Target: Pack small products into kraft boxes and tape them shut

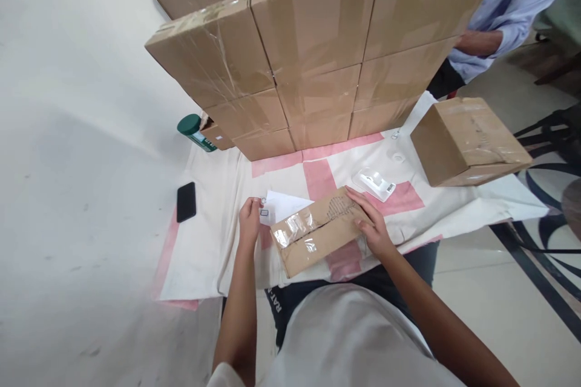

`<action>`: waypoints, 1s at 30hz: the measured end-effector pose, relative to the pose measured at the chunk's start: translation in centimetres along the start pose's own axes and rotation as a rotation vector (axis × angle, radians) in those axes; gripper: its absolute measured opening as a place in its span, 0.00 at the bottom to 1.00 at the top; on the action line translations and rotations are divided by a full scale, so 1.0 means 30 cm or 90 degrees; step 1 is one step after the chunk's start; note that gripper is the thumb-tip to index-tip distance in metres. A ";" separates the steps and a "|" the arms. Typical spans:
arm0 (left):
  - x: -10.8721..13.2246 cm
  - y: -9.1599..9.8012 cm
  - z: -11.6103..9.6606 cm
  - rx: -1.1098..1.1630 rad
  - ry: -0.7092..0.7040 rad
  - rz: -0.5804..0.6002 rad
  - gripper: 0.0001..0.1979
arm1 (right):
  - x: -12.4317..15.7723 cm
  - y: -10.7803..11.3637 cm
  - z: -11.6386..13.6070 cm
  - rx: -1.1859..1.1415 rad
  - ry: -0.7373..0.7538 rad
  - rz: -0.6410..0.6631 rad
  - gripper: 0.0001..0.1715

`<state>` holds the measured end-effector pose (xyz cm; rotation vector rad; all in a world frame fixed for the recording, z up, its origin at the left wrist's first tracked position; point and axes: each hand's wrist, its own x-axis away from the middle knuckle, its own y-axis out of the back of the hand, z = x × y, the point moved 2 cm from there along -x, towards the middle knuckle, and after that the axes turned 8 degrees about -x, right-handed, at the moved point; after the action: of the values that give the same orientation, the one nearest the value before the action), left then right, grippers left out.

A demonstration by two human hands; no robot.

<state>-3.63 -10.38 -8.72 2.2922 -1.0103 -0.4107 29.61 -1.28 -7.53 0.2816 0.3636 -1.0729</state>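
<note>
My right hand (373,227) grips the right end of a long, flat cardboard box (313,239), thumb on top and fingers along the far edge. The box is tilted, with shiny clear tape on its left part and a dark printed or written patch near my right fingers. My left hand (249,217) is closed in a pinch at the left edge of a white paper sheet (284,204). Small dark-outlined marks show on the sheet beside my fingertips. Part of the sheet is hidden behind the box.
Stacked taped cartons (318,42) form a wall at the back. A larger carton (476,139) stands right, near a clear plastic tape dispenser or package (374,183). A black phone (186,202) and green canister (197,131) are left. Behind the cartons is a person's blue sleeve (521,6).
</note>
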 end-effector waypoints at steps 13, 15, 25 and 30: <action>0.344 0.156 -0.490 -0.227 -0.517 0.279 0.04 | -0.099 -0.161 0.400 0.179 0.234 0.257 0.13; 0.349 0.144 -0.504 -0.242 -0.533 0.263 0.05 | -0.088 -0.160 0.392 0.165 0.228 0.237 0.10; 0.330 0.154 -0.462 -0.251 -0.492 0.196 0.04 | -0.128 0.048 0.240 0.202 0.019 -0.032 0.06; 0.342 0.131 -0.478 -0.231 -0.485 0.222 0.05 | -0.179 0.109 -0.007 0.282 -0.186 -0.138 0.07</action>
<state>8.01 -14.49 4.46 1.5922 -1.5056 -1.2522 30.20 4.58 -5.31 0.4791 -0.1135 -1.3850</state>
